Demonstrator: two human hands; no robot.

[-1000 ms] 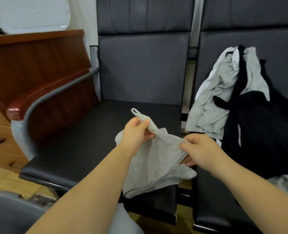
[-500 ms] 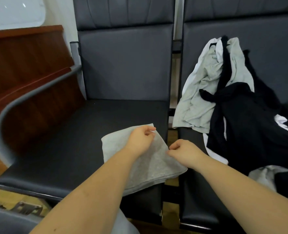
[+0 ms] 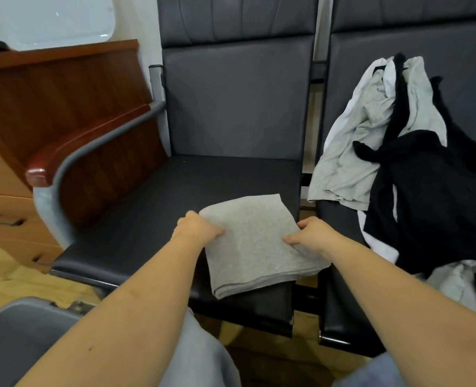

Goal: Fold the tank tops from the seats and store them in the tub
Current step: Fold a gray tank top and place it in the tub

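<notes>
- Your left hand point(image 3: 196, 229) grips the left edge of the folded light grey knit tank top point(image 3: 256, 241), the fingers curled over the cloth and the thumb side tucked against it
- Your right hand point(image 3: 313, 233) grips the right edge of the same tank top, fingertips point(image 3: 288, 241) pressed down on the top layer and the thumb wrapped round the edge
- Both hands are narrow, each closed on the fabric; you cannot tell how far the fingers reach under the fold
- The tank top lies as a flat rectangle on the front right part of the dark grey leather seat cushion point(image 3: 153, 219), its near right corner hanging just past the cushion's front edge
- On the neighbouring dark leather seat point(image 3: 340, 227) to your right sits a loose heap of unfolded tank tops point(image 3: 399, 152), pale grey, white and black, leaning up against that backrest and well apart from your hands
- A grey metal armrest with a glossy red-brown wooden pad point(image 3: 72, 152) runs along the left of the seat you work on, with a red-brown wooden panel point(image 3: 58, 88) behind it
- The rounded rim of a grey plastic tub point(image 3: 21, 325) shows at the lower left, beside your left forearm
</notes>
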